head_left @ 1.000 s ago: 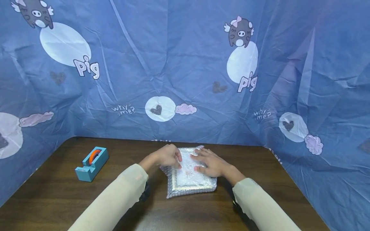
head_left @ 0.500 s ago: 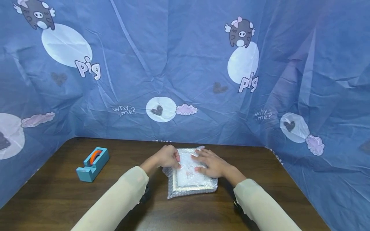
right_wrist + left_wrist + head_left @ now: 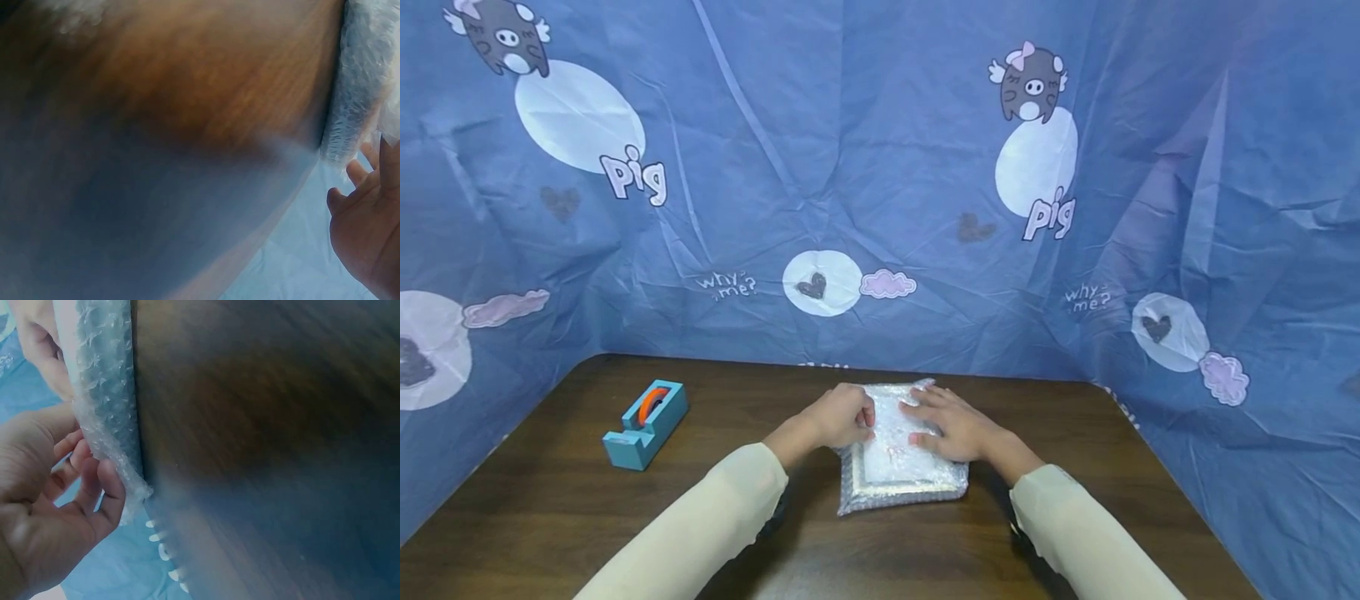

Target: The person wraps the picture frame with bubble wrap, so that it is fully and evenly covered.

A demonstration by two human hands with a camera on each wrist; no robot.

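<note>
A flat rectangular picture frame (image 3: 880, 486) with a pale gold border lies on the table inside clear bubble wrap (image 3: 901, 497). My left hand (image 3: 842, 417) is at its left side, fingers curled round the wrap's edge. In the left wrist view, that left hand (image 3: 59, 487) pinches the loose end of the bubble wrap (image 3: 107, 381) between thumb and fingers. My right hand (image 3: 958, 427) rests on top of the package with fingers spread. From the right wrist, the right hand (image 3: 369, 219) shows beside the wrapped edge (image 3: 359, 81), partly cut off by the view.
A teal tape dispenser (image 3: 646, 425) with an orange roll stands at the left of the dark wooden table (image 3: 895, 558). Behind the table hangs a blue cloth (image 3: 880, 183) printed with pigs and hearts.
The bubble wrap flap sticking out at the left has been drawn in toward the package under my left hand. My right hand keeps its place on top.
</note>
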